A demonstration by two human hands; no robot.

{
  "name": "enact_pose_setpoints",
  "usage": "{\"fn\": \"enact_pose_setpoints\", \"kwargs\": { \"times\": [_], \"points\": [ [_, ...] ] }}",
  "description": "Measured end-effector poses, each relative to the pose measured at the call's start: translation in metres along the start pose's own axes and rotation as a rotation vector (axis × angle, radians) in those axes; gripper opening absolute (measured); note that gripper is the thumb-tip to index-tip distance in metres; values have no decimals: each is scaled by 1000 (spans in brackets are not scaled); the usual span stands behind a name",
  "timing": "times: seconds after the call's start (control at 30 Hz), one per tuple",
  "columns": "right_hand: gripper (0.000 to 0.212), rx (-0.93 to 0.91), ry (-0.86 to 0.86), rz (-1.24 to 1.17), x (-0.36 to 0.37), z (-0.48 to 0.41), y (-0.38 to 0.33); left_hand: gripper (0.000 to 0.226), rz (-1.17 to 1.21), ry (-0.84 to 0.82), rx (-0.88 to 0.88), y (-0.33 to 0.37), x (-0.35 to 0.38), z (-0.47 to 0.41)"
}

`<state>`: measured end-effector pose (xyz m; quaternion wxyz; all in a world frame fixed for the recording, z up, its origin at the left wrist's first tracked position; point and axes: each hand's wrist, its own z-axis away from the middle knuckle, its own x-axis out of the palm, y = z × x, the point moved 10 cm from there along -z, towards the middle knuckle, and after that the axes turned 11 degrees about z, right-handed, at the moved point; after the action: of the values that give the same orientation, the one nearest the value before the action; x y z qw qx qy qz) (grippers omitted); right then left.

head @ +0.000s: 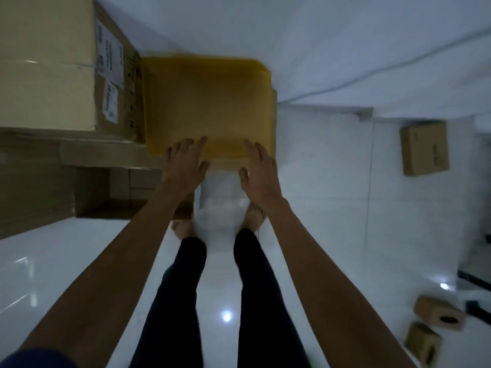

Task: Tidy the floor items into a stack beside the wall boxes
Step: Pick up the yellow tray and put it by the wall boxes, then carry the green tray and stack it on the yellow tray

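1. Head view: wall boxes [53, 75] stand left, yellow stack [207, 102] just beside them.
2. Left hand [183, 163] and right hand [259, 171], fingers spread and empty, reach its near edge.
3. Loose small boxes [425, 147] lie right, nearer the right hand.

Blurred, illegible labels [109, 53] on wall boxes [47, 75]

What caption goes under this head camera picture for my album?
Left hand and right hand reach for the yellow stack beside tall wall boxes.
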<state>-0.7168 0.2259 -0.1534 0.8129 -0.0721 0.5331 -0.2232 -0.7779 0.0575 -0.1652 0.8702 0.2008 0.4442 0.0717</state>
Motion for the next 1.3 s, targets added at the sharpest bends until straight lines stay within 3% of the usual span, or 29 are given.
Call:
{"fn": "enact_pose_setpoints", "kwargs": {
  "times": [0.17,0.5,0.83,1.3],
  "points": [
    [48,229,106,-237,-90,129,13,52,289,41,67,47,-76,99],
    [34,727,515,-539,-148,401,16,39,130,-99,426,158,-123,252],
    [34,1264,913,-805,-66,690,35,33,-56,-405,819,304,3,430],
    [36,1772,1083,-943,80,1012,84,33,-273,-808,1114,386,255,738]
  ]
}}
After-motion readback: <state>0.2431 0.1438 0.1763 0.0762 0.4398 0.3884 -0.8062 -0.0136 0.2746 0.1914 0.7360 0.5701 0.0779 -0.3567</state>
